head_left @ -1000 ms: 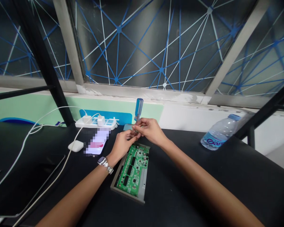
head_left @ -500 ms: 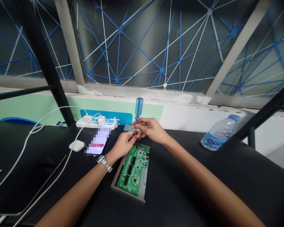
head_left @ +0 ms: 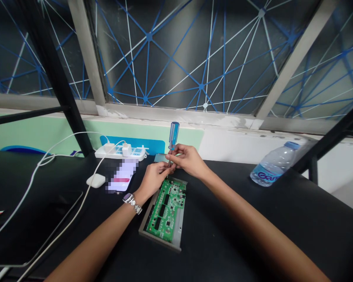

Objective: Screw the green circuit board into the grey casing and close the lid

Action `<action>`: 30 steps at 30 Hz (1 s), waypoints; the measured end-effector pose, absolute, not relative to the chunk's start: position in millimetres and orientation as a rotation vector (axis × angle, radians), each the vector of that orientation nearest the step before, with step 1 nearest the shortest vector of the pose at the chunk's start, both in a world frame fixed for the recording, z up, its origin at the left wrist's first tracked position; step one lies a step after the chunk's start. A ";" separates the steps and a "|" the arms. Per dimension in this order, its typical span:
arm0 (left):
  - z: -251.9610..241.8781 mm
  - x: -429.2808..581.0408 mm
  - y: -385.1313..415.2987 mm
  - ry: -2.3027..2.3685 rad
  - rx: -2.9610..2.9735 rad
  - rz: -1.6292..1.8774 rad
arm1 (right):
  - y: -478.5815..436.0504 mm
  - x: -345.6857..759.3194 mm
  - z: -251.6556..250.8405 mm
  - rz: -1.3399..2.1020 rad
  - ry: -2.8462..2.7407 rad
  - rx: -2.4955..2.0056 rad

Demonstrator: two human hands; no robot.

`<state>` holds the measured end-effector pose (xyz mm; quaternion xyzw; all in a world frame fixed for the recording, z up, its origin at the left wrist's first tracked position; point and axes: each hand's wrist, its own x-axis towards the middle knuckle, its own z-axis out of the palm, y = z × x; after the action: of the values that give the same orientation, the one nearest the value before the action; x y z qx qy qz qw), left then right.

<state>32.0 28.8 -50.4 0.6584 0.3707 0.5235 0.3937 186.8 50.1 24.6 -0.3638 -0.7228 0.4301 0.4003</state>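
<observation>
A screwdriver [head_left: 173,135] with a clear and blue handle stands nearly upright over the far end of a green circuit board [head_left: 167,211]. The board sits in a grey metal tray [head_left: 178,227] on the black table. My right hand [head_left: 186,158] is closed on the screwdriver's shaft just below the handle. Lower down, my left hand [head_left: 154,176] pinches around the shaft close to the board's far edge; a watch is on that wrist. The screwdriver's tip is near the board's far left corner, too small to tell whether it touches a screw.
Left of the board lie a lit phone [head_left: 122,176], a white earbud case [head_left: 96,180] and a dark tablet [head_left: 38,227], with white cables [head_left: 84,196] running across. A white power strip [head_left: 120,152] is by the wall. At the right stands a tilted-looking water bottle [head_left: 273,164].
The screwdriver's handle has tipped slightly to the right, and its lower end now shows beneath my left fingers. Both hands have shifted only a little.
</observation>
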 end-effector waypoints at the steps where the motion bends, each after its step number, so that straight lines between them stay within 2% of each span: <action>1: -50.3 31.3 29.5 0.929 1.689 1.307 | 49.1 187.6 27.2 1.120 -1.839 -0.911; 8: -46.1 29.4 29.1 0.898 1.839 1.236 | 46.1 193.6 36.3 1.334 -1.894 -0.845; 18: -36.9 30.2 17.1 1.141 1.988 1.367 | 51.8 188.7 24.6 1.052 -1.871 -0.877; 24: -44.2 28.3 24.0 1.083 1.795 1.366 | 52.8 185.7 18.8 0.951 -1.818 -0.913; 30: -38.3 24.8 24.8 0.963 1.777 1.272 | 47.2 190.0 32.5 1.210 -1.920 -0.888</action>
<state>24.8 24.8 -38.3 0.6919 0.3748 0.4952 0.3680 190.0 47.2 32.5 -0.3421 -0.7395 0.4659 0.3450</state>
